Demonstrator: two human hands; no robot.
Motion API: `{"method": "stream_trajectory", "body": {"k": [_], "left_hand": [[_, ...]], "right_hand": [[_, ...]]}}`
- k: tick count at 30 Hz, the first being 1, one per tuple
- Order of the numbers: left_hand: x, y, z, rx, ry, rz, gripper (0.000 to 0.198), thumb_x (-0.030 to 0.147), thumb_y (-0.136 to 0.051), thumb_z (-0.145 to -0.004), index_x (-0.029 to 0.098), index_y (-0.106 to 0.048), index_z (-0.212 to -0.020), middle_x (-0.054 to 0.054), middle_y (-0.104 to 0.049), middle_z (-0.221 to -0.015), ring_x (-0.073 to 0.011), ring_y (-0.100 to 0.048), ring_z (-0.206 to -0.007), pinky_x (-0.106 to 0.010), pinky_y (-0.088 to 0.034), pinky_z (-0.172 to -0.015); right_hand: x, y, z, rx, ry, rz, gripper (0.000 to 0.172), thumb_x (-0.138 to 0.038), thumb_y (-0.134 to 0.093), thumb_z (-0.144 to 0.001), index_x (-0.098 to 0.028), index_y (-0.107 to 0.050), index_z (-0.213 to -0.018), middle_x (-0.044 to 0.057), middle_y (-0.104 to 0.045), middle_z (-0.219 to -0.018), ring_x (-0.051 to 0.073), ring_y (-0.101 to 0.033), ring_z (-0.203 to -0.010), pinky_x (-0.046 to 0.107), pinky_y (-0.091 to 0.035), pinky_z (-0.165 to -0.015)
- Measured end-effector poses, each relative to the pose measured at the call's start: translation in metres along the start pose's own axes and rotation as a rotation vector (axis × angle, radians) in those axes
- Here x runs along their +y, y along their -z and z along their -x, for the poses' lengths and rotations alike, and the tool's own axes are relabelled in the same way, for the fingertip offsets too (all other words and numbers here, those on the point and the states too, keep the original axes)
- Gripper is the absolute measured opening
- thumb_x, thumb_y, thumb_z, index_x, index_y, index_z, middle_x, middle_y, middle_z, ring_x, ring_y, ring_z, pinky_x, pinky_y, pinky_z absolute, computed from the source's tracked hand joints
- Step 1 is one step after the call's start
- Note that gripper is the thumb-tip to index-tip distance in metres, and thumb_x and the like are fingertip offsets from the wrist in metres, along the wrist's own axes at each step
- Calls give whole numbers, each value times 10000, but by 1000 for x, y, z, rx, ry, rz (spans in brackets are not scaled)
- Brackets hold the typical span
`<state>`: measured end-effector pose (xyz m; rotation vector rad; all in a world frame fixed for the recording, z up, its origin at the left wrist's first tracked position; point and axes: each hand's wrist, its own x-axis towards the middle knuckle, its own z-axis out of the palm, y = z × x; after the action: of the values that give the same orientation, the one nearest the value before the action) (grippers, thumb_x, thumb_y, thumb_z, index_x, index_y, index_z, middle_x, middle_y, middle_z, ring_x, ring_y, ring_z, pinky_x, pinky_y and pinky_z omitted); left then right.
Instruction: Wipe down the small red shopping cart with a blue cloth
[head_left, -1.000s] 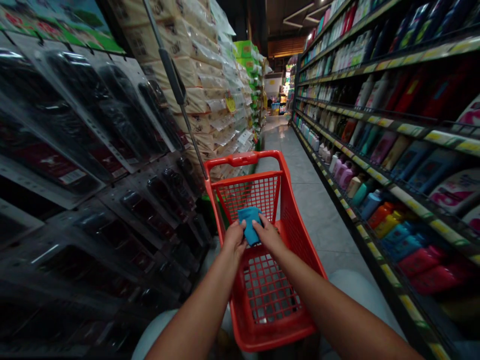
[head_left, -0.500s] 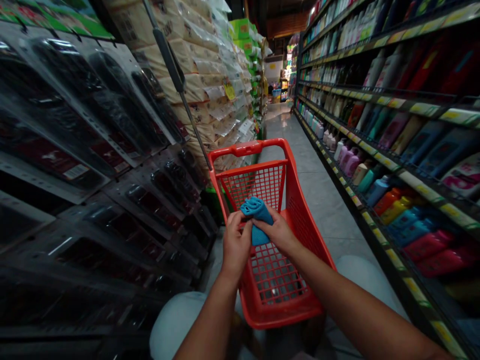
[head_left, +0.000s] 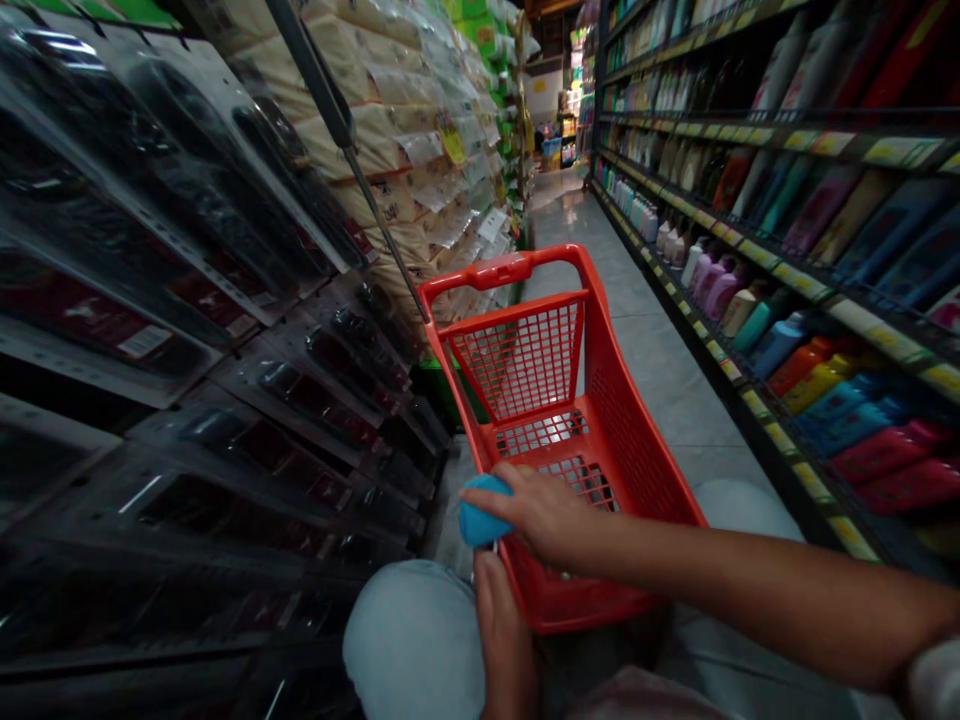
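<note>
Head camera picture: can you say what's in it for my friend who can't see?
A person's right hand holds a bunched blue cloth at the near left rim of a red shopping basket; the left hand is just below it. Packaged goods and bottle shelves line the aisle.

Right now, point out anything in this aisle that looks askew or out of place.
A long dark pole leans diagonally across the paper packs on the left, down toward the red cart. The right hand grips a blue cloth at the cart's near rim.
</note>
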<state>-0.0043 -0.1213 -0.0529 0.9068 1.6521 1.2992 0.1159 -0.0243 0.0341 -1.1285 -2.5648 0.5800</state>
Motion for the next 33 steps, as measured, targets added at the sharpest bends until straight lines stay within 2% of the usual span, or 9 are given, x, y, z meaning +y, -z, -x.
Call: {"method": "stream_trajectory", "body": {"k": [4, 8, 11, 16, 18, 22, 26, 30, 33], "left_hand": [[-13, 3, -4, -48, -163, -100, 713, 417, -649, -817, 240, -447, -1478, -110, -464, -1566, -294, -405, -1480, -436, -331, -1239], [-6, 8, -24, -22, -192, -101, 742, 405, -659, -746, 224, -458, -1437, -149, -451, -1560, -333, -403, -1470, -493, -329, -1228], [7, 7, -35, -17, -167, -67, 706, 395, -598, -801, 226, -423, -1463, -130, -418, -1590, -295, -389, -1485, -456, -317, -1238], [15, 9, -35, -61, -231, -99, 661, 301, -529, -805, 219, -440, -1455, -106, -440, -1581, -253, -364, -1499, -428, -243, -1274], [14, 15, -32, -82, -229, -117, 666, 295, -538, -801, 221, -437, -1455, -109, -443, -1577, -261, -377, -1489, -443, -249, -1271], [16, 24, -45, -71, -221, -99, 666, 274, -572, -779, 239, -456, -1435, -114, -489, -1532, -279, -458, -1430, -453, -346, -1220], [34, 20, -88, 32, -226, -49, 699, 334, -631, -792, 228, -433, -1454, -130, -431, -1575, -286, -434, -1450, -445, -368, -1203], [52, 15, -123, -26, -266, -49, 596, 249, -577, -784, 224, -527, -1377, -97, -577, -1452, -236, -534, -1362, -404, -388, -1186], [55, 19, -131, -48, -301, -107, 504, 226, -569, -761, 220, -599, -1264, -79, -679, -1285, -222, -638, -1211, -390, -486, -1088]], "right_hand": [[16, 9, -54, 115, -67, 133, 632, -141, -443, -978, -376, -364, -1558, 130, -513, -1351, 275, -573, -1127, 422, -545, -885], [14, -3, -46, 87, 29, 162, 638, -190, -504, -963, -369, -360, -1559, 140, -524, -1330, 277, -600, -1065, 404, -559, -818], [20, 1, -50, 54, 121, 187, 603, -236, -504, -979, -362, -372, -1554, 140, -530, -1307, 272, -612, -1037, 387, -559, -795], [43, 38, -132, 163, -63, 264, 587, -203, -415, -1013, -381, -346, -1568, 127, -499, -1360, 274, -588, -1108, 418, -545, -894], [45, 43, -151, 206, -148, 246, 593, -219, -405, -1021, -380, -311, -1583, 121, -493, -1371, 278, -579, -1137, 422, -539, -922], [38, 23, -134, 187, -93, 206, 609, -215, -417, -1010, -377, -303, -1586, 120, -505, -1362, 269, -593, -1118, 414, -544, -914], [41, 23, -128, 160, 24, 205, 592, -236, -430, -1007, -401, -336, -1568, 112, -495, -1394, 275, -596, -1135, 414, -546, -903], [54, 39, -172, 272, -237, 29, 618, -223, -443, -984, -371, -329, -1574, 109, -491, -1419, 285, -605, -1186, 418, -524, -969], [59, 17, -186, 288, -368, -197, 694, -233, -491, -946, -316, -270, -1599, 113, -513, -1427, 273, -630, -1182, 399, -515, -1003]]}}
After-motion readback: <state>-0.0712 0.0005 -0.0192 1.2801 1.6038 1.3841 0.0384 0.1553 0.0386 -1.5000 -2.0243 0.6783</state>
